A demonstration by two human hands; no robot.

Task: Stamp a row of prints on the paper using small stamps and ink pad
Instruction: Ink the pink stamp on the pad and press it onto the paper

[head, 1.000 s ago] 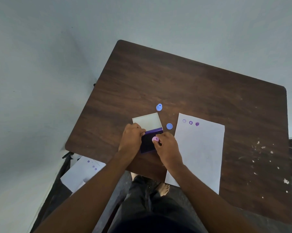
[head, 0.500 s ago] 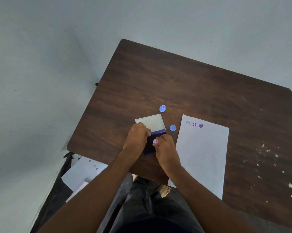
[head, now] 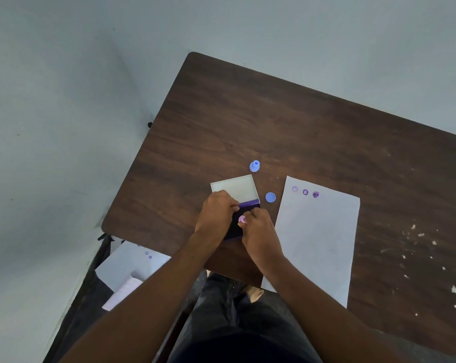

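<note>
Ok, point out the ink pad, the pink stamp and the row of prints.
ink pad (head: 236, 226), head view, dark inked surface between the hands
pink stamp (head: 242, 219), head view, its round top
row of prints (head: 305, 192), head view, middle print of three

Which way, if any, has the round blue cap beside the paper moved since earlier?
No. The round blue plastic cap keeps the same gap from the white paper sheet and the open ink pad's white lid; only the view shifted.

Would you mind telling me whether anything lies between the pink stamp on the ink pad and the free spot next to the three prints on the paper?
Nothing visible does. The pink stamp, held in the right hand, has bare table and blank paper up to the prints; the blue cap lies just left of that path.
</note>
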